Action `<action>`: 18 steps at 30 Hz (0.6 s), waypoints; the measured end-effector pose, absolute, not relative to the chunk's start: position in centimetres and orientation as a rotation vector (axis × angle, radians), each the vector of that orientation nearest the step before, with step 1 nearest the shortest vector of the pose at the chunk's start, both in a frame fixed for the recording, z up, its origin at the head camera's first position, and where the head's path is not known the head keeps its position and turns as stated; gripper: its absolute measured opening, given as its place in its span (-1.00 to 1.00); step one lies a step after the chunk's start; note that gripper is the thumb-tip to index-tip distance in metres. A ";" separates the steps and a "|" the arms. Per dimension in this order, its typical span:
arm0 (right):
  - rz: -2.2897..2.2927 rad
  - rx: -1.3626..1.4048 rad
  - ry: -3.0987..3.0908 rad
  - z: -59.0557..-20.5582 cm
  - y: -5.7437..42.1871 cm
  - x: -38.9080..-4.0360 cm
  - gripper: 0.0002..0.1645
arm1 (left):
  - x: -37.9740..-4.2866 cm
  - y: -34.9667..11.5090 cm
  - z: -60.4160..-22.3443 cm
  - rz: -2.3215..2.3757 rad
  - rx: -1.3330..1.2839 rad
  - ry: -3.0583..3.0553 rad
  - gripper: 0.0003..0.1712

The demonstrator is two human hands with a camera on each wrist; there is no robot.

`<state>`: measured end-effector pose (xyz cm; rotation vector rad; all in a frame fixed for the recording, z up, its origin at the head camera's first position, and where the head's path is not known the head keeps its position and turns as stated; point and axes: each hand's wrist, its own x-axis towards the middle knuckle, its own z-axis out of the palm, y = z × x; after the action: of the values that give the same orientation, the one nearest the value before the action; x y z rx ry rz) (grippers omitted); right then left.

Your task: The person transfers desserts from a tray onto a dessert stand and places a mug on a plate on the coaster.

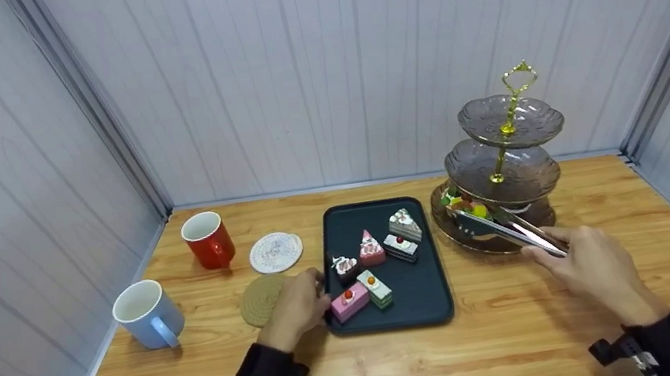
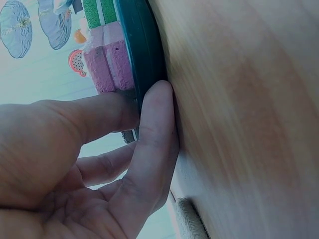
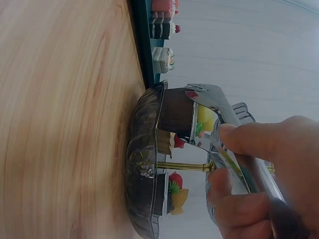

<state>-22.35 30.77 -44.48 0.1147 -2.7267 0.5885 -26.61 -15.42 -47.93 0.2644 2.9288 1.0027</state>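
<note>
At the left edge of the dark tray [image 1: 418,300], my left hand [image 1: 295,308] pinches the rim between thumb and fingers. Several small toy cakes lie on the tray, with a pink cake [image 1: 350,302] nearest that hand. My right hand [image 1: 597,267] holds metal tongs [image 1: 530,235], which reach into the bottom tier of a three-tier cake stand [image 1: 511,185]. The tong tips are at the top of a dark, fruit-topped cake [image 3: 175,113] on that tier; whether they squeeze it I cannot tell. Other fruit-topped cakes [image 3: 162,194] sit there too.
A red mug [image 1: 208,243] and a light blue mug [image 1: 149,318] stand on the left of the wooden table. A white round coaster [image 1: 276,252] and a woven coaster [image 1: 259,301] lie between the mugs and the tray. Panel walls [image 1: 328,66] enclose the table's back and sides.
</note>
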 end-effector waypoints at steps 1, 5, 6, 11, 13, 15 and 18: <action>0.587 0.115 -2.728 -44.5 30.9 -22.3 -0.23 | -26.6 -15.4 -48.0 1.003 0.250 2.921 -0.65; 0.567 0.093 -2.752 -44.5 31.5 -22.3 -0.23 | -26.6 -15.2 -48.0 1.000 0.226 2.911 -0.63; 0.563 0.085 -2.760 -44.5 31.6 -22.3 -0.22 | -26.6 -15.2 -48.0 1.001 0.219 2.910 -0.63; 0.547 0.036 -2.815 -44.5 31.9 -22.3 -0.13 | -26.7 -15.2 -48.0 1.012 0.211 2.897 -0.63; 0.544 0.027 -2.821 -44.5 32.0 -22.3 -0.12 | -26.7 -15.3 -48.1 1.009 0.201 2.891 -0.63; 0.542 0.016 -2.820 -44.5 32.0 -22.3 -0.09 | -26.8 -15.3 -48.1 1.005 0.194 2.888 -0.63; 0.531 0.016 -2.813 -44.5 32.1 -22.3 -0.13 | -26.8 -15.3 -48.2 0.994 0.194 2.893 -0.62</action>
<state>-22.28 32.09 -44.49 0.0160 -2.8130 0.5312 -26.80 -15.32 -48.17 0.1938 2.8935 0.9936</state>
